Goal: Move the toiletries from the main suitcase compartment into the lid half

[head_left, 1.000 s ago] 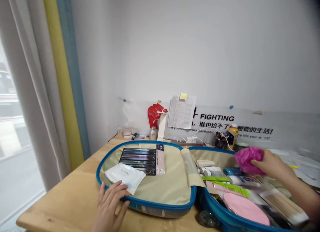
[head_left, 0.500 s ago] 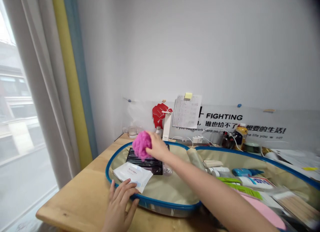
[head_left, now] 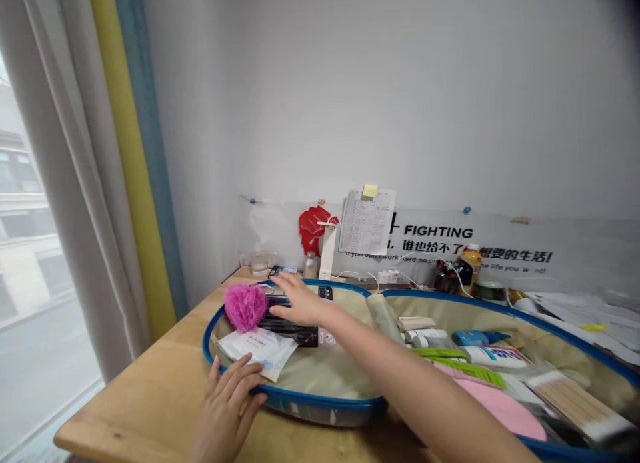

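A pink mesh bath puff (head_left: 245, 308) lies at the far left end of an opened zip bag (head_left: 345, 383) with blue edging. Just right of the puff, my right hand (head_left: 300, 302) hovers with its fingers apart and nothing in them. Under that hand is a black flat pack (head_left: 307, 335), partly covered. A white packet (head_left: 257, 350) rests in front of the puff, inside the same half. My left hand (head_left: 233, 396) lies with spread fingers on the bag's near blue edge, its fingertips by the white packet.
The bag's right half holds a blue bottle (head_left: 477, 338), a toothpaste tube (head_left: 495, 356), a pink oval item (head_left: 500, 406), a green item (head_left: 465, 366) and a pack of cotton swabs (head_left: 575, 400). Behind stand a white lamp (head_left: 328, 251) and a yellow-labelled bottle (head_left: 469, 270).
My right hand has let go of the pink bath puff, which now sits further left in the bag. My left hand stays at the near edge. The view has shifted slightly.
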Available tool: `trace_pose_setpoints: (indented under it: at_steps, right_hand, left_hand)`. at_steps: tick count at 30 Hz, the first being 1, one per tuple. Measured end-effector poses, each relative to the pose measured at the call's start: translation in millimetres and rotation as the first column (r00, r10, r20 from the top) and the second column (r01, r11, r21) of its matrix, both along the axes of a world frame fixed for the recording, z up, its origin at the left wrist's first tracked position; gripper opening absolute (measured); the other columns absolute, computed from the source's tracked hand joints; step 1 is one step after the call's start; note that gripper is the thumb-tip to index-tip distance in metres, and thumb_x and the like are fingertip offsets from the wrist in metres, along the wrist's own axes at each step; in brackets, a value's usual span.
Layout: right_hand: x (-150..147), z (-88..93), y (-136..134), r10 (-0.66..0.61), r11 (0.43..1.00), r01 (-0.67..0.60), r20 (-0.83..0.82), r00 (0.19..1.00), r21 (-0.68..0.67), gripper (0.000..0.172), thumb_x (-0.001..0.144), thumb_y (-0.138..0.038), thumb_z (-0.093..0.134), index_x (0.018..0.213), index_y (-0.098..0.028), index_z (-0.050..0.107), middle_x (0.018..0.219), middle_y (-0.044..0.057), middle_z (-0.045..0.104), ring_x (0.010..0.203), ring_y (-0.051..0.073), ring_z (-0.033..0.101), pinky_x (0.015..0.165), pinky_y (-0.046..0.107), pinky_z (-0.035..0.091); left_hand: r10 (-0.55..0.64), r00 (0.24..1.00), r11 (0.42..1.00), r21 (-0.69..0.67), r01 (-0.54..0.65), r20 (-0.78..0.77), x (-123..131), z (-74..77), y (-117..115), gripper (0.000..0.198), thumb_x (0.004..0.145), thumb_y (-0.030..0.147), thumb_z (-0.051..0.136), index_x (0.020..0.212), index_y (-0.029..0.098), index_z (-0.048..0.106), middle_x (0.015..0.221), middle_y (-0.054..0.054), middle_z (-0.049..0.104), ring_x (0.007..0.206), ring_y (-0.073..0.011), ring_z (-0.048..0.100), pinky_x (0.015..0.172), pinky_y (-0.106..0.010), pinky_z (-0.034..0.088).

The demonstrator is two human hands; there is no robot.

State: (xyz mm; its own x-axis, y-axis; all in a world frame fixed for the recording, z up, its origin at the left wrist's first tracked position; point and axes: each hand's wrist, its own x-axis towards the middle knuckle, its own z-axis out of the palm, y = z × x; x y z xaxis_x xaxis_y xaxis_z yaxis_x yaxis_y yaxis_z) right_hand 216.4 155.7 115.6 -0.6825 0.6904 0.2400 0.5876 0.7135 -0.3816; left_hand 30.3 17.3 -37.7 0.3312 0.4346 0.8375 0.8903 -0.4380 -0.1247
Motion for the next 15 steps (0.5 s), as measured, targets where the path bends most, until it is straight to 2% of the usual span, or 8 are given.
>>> trace_pose_setpoints:
  at_steps: [3,5,7,9,12,15]
  right_hand:
    - [76.5,21.0,4.0,-0.120,0.993,0.120,0.043,0.992,0.007,0.053,0.093,-0.039,0.059,0.143,-0.023,0.055,0.155,0.013,0.048,0.141,0.024,0.048,0.119,0.042,0.036]
    - [136.5,31.7,6.4,-0.238,0.971,0.241,0.111,0.965,-0.015,0.037,0.095,-0.039,0.054,0.125,-0.020,0.066,0.132,0.012,0.066,0.118,0.022,0.063,0.109,0.043,0.045]
    - [195.2,37.4,5.9,-0.337,0.935,0.352,0.202,0.920,-0.044,0.033,0.093,-0.047,0.059,0.105,-0.018,0.070,0.107,0.009,0.073,0.101,0.021,0.067,0.098,0.045,0.051]
    - [244.7,37.5,0.3,-0.423,0.888,0.456,0.287,0.859,-0.056,0.037,0.087,-0.055,0.062,0.089,-0.018,0.069,0.093,0.008,0.073,0.089,0.021,0.068,0.090,0.043,0.053]
    - [292.4,29.3,-20.6,-0.485,0.830,0.551,0.374,0.791,-0.089,0.037,0.075,-0.057,0.064,0.075,-0.021,0.067,0.082,0.009,0.073,0.082,0.026,0.069,0.082,0.042,0.055]
    - [310.9,14.3,-54.6,-0.452,0.810,0.561,0.427,0.783,-0.170,0.036,0.065,-0.054,0.067,0.083,-0.023,0.073,0.089,0.008,0.076,0.083,0.028,0.072,0.078,0.039,0.057]
  left_hand:
    - [-0.002,1.000,1.000,-0.024,0.003,0.022,-9.0,-1.3,6.5,0.012,0.094,0.023,0.057,0.099,0.029,0.066,0.110,0.001,0.079,0.111,-0.0213,0.072,0.128,-0.044,0.013]
    - [-0.006,0.999,0.999,-0.037,0.008,0.036,-14.1,-2.3,9.9,0.012,0.095,0.024,0.056,0.099,0.029,0.066,0.110,0.001,0.079,0.110,-0.0220,0.073,0.127,-0.046,0.018]
    - [-0.002,0.999,0.999,-0.037,0.004,0.048,-17.3,-3.6,11.4,0.012,0.095,0.024,0.055,0.099,0.029,0.065,0.110,0.001,0.079,0.111,-0.0221,0.072,0.127,-0.046,0.019]
    - [0.008,0.998,1.000,-0.031,-0.006,0.056,-18.3,-5.3,10.9,0.012,0.095,0.024,0.054,0.100,0.029,0.064,0.111,0.001,0.079,0.112,-0.0223,0.072,0.127,-0.045,0.016]
    - [0.014,0.998,1.000,-0.025,-0.012,0.064,-17.4,-8.0,8.6,0.012,0.096,0.024,0.053,0.102,0.029,0.062,0.111,0.000,0.078,0.115,-0.0228,0.070,0.127,-0.043,0.013]
    - [-0.009,0.997,1.000,-0.016,0.011,0.080,-16.5,-9.7,7.1,0.011,0.095,0.025,0.055,0.103,0.028,0.062,0.111,-0.001,0.078,0.114,-0.0230,0.070,0.127,-0.044,0.013]
